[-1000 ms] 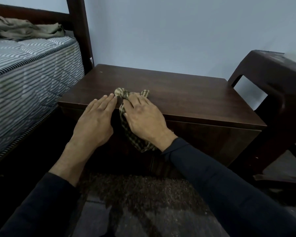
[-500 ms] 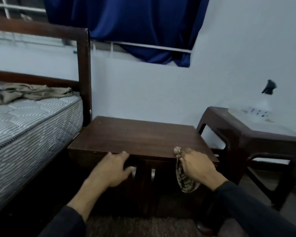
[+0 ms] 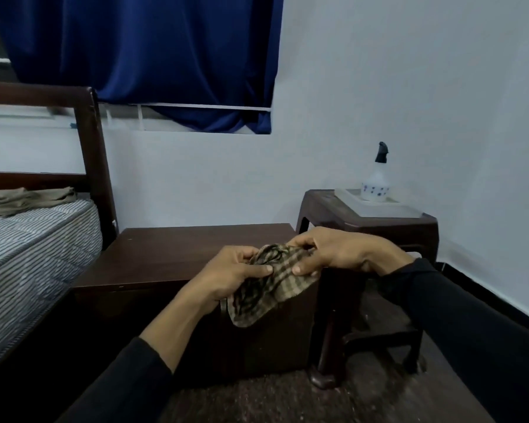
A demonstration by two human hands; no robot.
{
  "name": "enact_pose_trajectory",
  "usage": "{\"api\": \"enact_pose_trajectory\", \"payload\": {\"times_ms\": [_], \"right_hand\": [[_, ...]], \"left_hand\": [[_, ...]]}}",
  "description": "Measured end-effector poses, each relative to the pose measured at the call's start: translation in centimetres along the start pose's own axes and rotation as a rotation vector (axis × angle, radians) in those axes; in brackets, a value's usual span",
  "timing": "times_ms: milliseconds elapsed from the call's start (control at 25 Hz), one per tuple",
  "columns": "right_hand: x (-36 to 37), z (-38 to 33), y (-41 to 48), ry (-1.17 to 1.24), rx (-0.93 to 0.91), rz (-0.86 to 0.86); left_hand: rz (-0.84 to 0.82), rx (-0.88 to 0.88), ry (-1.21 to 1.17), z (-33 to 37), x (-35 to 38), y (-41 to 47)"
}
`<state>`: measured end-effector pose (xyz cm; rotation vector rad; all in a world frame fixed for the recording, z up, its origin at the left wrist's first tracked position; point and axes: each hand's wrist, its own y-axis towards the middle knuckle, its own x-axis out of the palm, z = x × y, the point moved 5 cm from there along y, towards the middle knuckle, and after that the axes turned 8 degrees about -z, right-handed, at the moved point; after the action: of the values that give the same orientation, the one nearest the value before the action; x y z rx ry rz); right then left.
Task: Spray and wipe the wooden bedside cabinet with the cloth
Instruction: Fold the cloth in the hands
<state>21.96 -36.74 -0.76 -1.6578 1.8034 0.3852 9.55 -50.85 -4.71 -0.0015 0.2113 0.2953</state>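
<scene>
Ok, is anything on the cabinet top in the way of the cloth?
Nothing visible. The left hand and right hand hold the cloth over the front right corner of the cabinet, and the part of its top that shows bears nothing. The spray bottle stands apart on the stool to the right.

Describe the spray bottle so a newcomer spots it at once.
Right of the wooden bedside cabinet stands a dark stool by the white wall. On the pale tray on top sits the spray bottle: translucent white, blue dots, black trigger head, the only upright thing there.
</scene>
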Motion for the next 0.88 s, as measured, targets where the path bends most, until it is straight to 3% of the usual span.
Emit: {"api": "enact_pose_trajectory", "payload": {"times_ms": [160, 320, 480, 520, 680, 720, 800, 880], "right_hand": [[-3.3, 3.0, -0.4, 0.020, -0.011, 0.161], [-9.0, 6.6, 1.0, 0.439, -0.069, 0.483], [-16.8, 8.6, 1.9, 0.825, -0.180, 0.541], [-18.7, 8.7, 1.6, 0.894, -0.206, 0.564], [-27.3, 11.6, 0.5, 1.081, -0.239, 0.738], [-28.8, 12.5, 0.2, 1.122, -0.232, 0.775], [-31.1, 14.6, -0.2, 1.205, -0.198, 0.837], [-32.6, 17.3, -0.1, 1.313, -0.118, 0.873]], "left_hand": [[-0.139, -0.001, -0.057, 0.6, 0.9, 4.0], [-0.249, 0.112, -0.103, 1.4, 1.4, 11.9], [-0.379, 0.162, 0.004, 4.9, 2.4, 23.0], [-0.356, 0.164, 0.003, 5.7, 2.8, 25.2], [0.153, 0.263, 0.221, 11.1, 3.7, 33.3], [0.199, 0.285, 0.223, 12.1, 4.5, 34.6], [0.173, 0.328, 0.204, 13.6, 6.8, 37.6], [0.046, 0.345, 0.265, 13.9, 9.2, 40.6]]}}
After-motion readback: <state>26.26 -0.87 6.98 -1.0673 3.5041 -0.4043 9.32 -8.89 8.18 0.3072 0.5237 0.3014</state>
